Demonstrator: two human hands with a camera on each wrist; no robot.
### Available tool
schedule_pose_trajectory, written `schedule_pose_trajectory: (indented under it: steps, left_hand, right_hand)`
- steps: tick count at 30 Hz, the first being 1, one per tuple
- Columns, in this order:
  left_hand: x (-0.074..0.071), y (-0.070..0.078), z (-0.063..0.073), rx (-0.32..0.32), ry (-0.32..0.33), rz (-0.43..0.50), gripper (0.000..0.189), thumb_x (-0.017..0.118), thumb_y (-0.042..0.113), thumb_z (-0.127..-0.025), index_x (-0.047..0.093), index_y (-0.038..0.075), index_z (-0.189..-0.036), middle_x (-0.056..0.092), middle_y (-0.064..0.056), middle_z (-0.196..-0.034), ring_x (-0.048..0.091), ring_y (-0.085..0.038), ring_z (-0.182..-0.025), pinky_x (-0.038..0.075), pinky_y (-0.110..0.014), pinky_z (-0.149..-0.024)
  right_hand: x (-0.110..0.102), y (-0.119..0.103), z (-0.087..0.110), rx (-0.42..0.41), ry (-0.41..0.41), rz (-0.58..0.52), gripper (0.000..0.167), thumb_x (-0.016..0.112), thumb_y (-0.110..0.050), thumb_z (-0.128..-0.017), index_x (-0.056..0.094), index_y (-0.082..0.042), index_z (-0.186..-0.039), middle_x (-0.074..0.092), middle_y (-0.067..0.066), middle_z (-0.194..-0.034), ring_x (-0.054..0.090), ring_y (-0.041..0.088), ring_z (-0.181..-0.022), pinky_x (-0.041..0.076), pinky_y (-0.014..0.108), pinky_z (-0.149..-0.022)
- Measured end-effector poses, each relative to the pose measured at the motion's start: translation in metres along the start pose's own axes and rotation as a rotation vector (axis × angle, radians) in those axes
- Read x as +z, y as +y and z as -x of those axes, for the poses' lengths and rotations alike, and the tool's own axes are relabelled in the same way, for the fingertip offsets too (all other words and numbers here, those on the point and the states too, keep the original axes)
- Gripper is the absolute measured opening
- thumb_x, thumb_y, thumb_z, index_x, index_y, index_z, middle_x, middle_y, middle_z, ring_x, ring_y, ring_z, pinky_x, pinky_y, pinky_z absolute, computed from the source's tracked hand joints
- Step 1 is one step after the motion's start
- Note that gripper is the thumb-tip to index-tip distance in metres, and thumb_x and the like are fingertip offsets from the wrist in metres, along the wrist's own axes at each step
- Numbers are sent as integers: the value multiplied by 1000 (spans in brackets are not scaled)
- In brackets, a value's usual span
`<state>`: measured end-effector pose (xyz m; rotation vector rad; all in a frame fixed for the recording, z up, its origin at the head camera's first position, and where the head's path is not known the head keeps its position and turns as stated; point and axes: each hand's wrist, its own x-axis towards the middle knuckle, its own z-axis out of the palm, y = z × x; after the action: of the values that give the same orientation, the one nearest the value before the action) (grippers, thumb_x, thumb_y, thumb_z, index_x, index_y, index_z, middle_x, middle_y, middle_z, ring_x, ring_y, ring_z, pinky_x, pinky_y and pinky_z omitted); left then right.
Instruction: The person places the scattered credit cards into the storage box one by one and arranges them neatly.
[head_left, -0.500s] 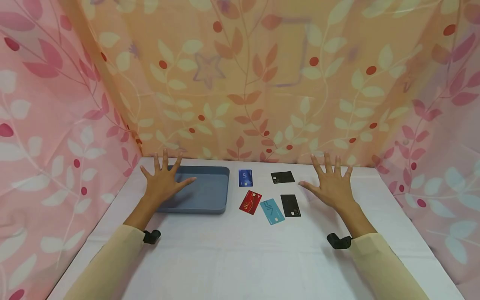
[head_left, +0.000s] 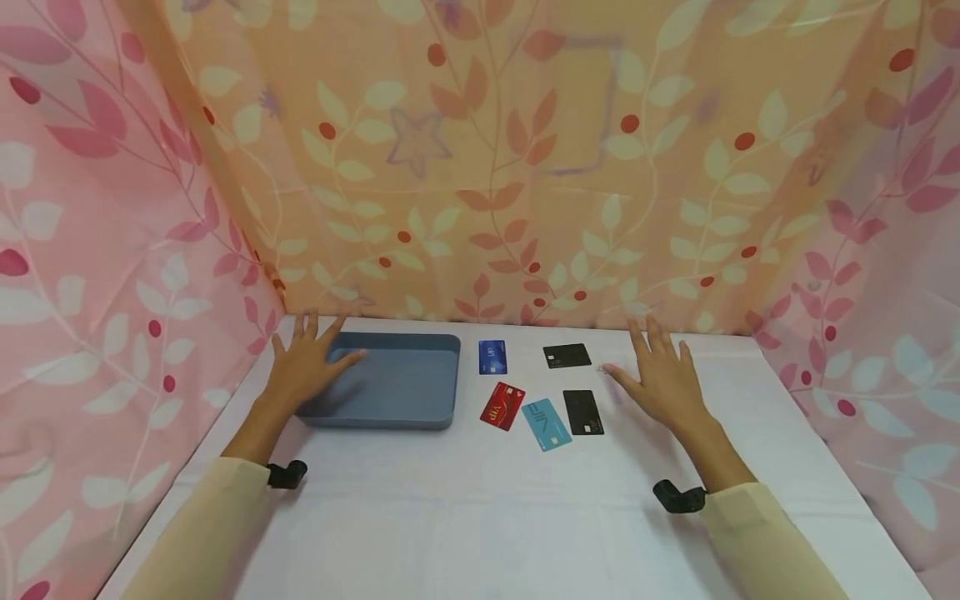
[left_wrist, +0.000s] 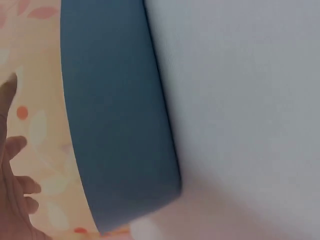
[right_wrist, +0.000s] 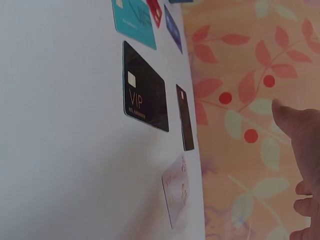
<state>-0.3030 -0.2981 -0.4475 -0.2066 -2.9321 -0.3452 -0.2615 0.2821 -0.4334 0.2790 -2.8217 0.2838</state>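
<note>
My left hand (head_left: pixel 303 371), fingers spread, hovers over the left end of a blue-grey tray (head_left: pixel 412 379). In the left wrist view the tray's side wall (left_wrist: pixel 115 115) fills the middle. My right hand (head_left: pixel 663 383) is held up right of the cards, fingers extended and holding nothing. Flat on the table lie a dark blue card (head_left: pixel 492 357), a red VIP card (head_left: pixel 502 406), a light blue card (head_left: pixel 547 425), a far black card (head_left: pixel 567 356) and a near black card (head_left: pixel 583 412). The right wrist view also shows a pale pink card (right_wrist: pixel 176 190), mostly hidden by my right hand in the head view.
A white cloth (head_left: pixel 465 525) covers the table. Patterned curtains enclose it: an orange one (head_left: pixel 480 167) at the back and pink ones (head_left: pixel 97 275) at the sides. Each wrist wears a small black camera (head_left: pixel 678 497).
Both hands have sunk lower. The left hand has also shifted left, uncovering more of the tray, and the fingers of both are less widely spread. Cards and tray stay put.
</note>
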Motion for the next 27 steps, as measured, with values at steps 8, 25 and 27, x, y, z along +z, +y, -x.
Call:
schedule_pose_trajectory:
  steps: [8,25,27]
  left_hand:
    - [-7,-35,11,9,-14,199,79,57,54,-99,27,17,-162,21,-32,-161,24,-55,-145,22,-77,-108]
    - [9,-71,27,24,-101,682,60,63,24,-102,42,5,-154,44,-30,-151,49,-49,-133,42,-59,-105]
    - [10,-74,28,14,-120,708,62,63,25,-102,39,5,-156,42,-30,-152,47,-49,-135,47,-52,-103]
  right_hand:
    - [6,-4,7,0,23,-56,87,62,-50,-98,25,1,-159,28,33,-159,28,50,-145,26,71,-110]
    - [26,-1,23,85,-66,-158,63,64,-37,-99,48,3,-146,51,32,-143,48,51,-131,39,67,-103]
    - [26,-1,23,89,-64,-164,63,66,-36,-98,49,4,-145,53,32,-140,50,52,-128,40,66,-102]
